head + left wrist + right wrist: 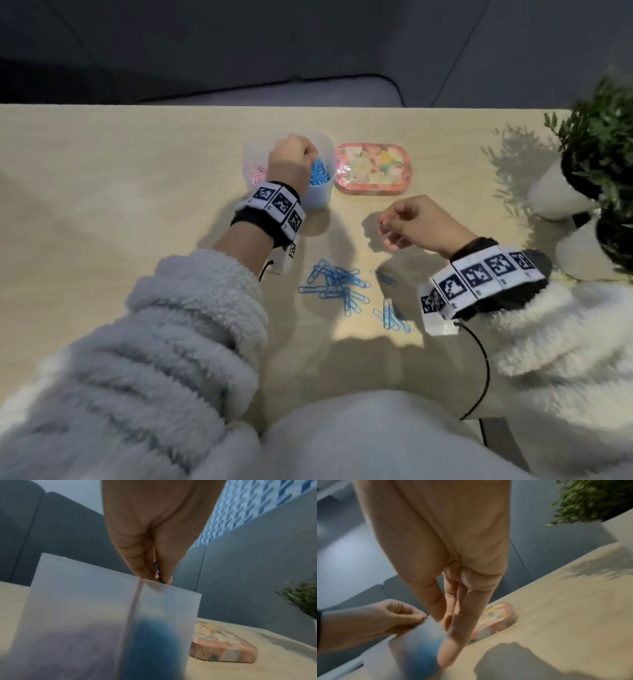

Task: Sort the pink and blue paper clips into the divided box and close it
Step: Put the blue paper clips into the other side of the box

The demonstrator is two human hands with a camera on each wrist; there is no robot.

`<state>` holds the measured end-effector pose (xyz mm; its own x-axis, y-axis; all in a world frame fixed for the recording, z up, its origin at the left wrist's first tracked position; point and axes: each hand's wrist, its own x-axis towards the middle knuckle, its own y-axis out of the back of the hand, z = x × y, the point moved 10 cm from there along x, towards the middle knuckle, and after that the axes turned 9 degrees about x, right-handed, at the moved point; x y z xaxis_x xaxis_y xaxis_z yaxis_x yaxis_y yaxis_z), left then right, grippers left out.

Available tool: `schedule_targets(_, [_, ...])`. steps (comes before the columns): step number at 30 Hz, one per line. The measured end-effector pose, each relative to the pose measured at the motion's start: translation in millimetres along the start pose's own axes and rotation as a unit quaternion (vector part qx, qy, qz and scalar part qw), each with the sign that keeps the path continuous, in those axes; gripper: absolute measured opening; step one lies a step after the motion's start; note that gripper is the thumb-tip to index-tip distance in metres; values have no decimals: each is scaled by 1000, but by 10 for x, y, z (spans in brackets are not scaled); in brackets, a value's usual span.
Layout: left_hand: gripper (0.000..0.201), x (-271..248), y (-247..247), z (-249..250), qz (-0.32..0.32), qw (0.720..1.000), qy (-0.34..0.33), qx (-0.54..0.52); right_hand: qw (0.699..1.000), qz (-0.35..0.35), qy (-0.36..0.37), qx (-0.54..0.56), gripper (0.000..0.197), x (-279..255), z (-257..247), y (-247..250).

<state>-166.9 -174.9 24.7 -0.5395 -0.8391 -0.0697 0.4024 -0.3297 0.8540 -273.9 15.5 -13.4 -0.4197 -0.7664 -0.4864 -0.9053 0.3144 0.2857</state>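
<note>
- The divided box stands open near the far edge of the tabletop, about in the middle.
- Its left part holds pink clips. Its right part holds a heap of blue clips.
- The left hand is over the box. Its fingers are bunched together at the rim of the right part and pinch something thin and dark. It is too small to tell what it is.
- The lid, with its bright pattern, lies flat just to the right of the box.
- The right hand hangs above the tabletop, nearer to the person than the lid. Its fingers are loose and a bit curled, and hold nothing I can see.
- A loose pile of blue clips lies on the tabletop between the two wrists. A few more clips lie a little to its right.
- A green plant in a white pot stands at the right edge.
</note>
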Motion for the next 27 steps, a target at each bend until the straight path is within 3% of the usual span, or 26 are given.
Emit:
schedule_targets(4, [30, -135, -41, 199, -36, 995, -65, 64, 982, -11, 21, -186, 26, -265, 375, 56])
schedule_targets(8, [23, -510, 48, 267, 25, 985, -142, 97, 942, -39, -10, -334, 24, -539, 834, -33])
schedule_targets(11, [18, -948, -286, 113, -74, 981, -160, 79, 947, -10, -2, -320, 36, -656, 988, -114])
schedule_targets(13, [31, -1220, -621, -78, -169, 969, -153, 95, 952, 12, 19, -305, 41, -683, 975, -185])
schedule_targets(15, [48, -1382, -841, -266, -207, 961, -135, 122, 951, 9, 32, -307, 40, -671, 957, -308])
schedule_targets(18, [58, -1455, -923, -389, -188, 971, -103, 101, 942, -18, 38, -333, 25, -631, 948, -512])
schedule_targets(21, [45, -1489, -976, -335, -176, 975, -106, 89, 944, -23, 45, -325, 11, -625, 918, -600])
schedule_targets(27, [24, -1582, -1084, -176, -152, 969, -142, 134, 936, -54, 64, -341, 12, -649, 901, -722])
